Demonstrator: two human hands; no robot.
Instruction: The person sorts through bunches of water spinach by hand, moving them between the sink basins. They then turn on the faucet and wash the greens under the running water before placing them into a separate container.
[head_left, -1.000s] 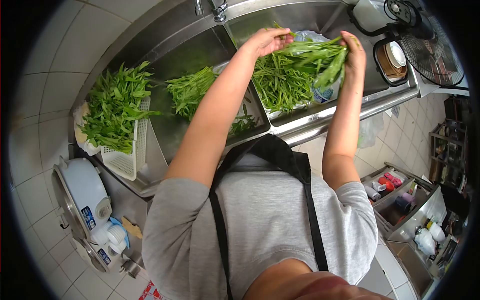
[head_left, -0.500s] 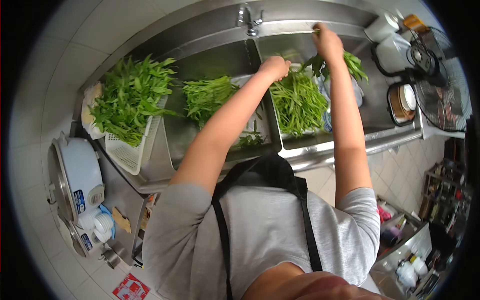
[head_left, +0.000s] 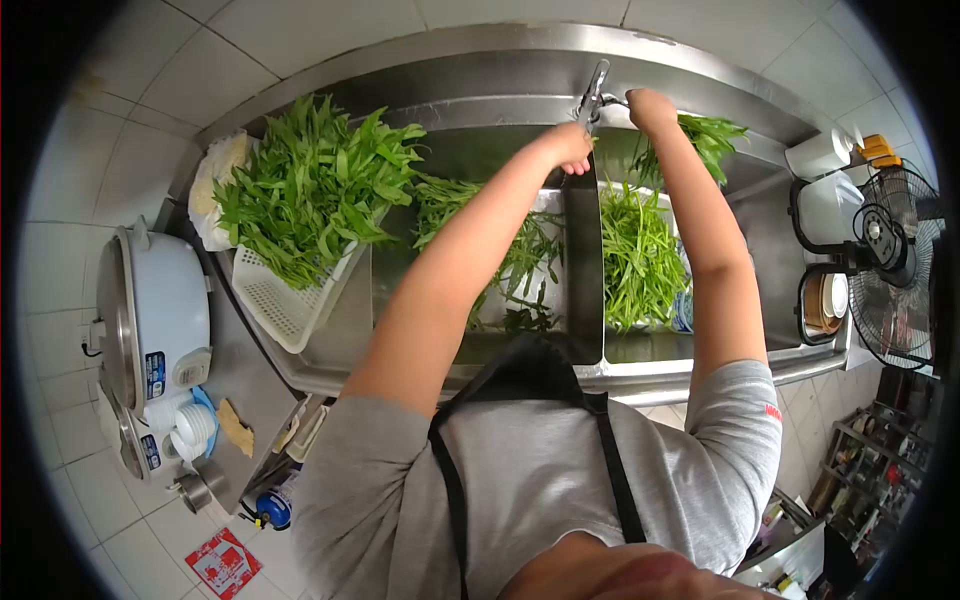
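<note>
Where the right hand (head_left: 652, 110) clasps a leafy bunch (head_left: 708, 142) that fans out below it, we list the left hand (head_left: 568, 148) near the tap (head_left: 593, 92), its grip unclear to us.

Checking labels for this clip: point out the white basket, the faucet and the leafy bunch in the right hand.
White basket (head_left: 274, 293), head view: bare perforated part.
Faucet (head_left: 594, 92), head view: metal upper part.
Leafy bunch (head_left: 712, 142), head view: leaves sticking out beside the right hand (head_left: 653, 111).

That sink (head_left: 583, 270) looks like smooth, shiny metal, the tap (head_left: 594, 90) glossy, that basket (head_left: 275, 288) plastic, the shirt (head_left: 530, 460) matt cloth
</note>
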